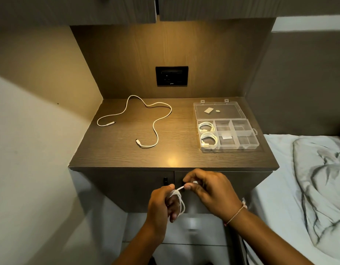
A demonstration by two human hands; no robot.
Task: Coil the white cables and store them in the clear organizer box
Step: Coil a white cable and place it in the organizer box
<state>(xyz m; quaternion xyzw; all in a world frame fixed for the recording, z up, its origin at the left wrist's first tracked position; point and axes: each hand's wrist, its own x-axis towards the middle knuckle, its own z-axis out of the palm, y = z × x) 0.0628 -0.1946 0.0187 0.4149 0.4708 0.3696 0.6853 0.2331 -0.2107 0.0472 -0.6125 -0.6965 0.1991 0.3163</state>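
My left hand (161,204) grips a white cable coil (179,202) wound in loops around its fingers, below the table's front edge. My right hand (209,190) pinches the free end of that same cable between thumb and forefinger. A second white cable (149,113) lies loose and uncoiled on the wooden table's left half. The clear organizer box (243,136) stands open at the right, lid folded back. Two coiled white cables (207,133) sit in its two left compartments.
The wooden table top (176,155) fills an alcove with a black wall socket (171,75) at the back. A wall stands on the left. A bed with a crumpled grey blanket (322,180) lies to the right. Cabinet doors with small handles hang under the table.
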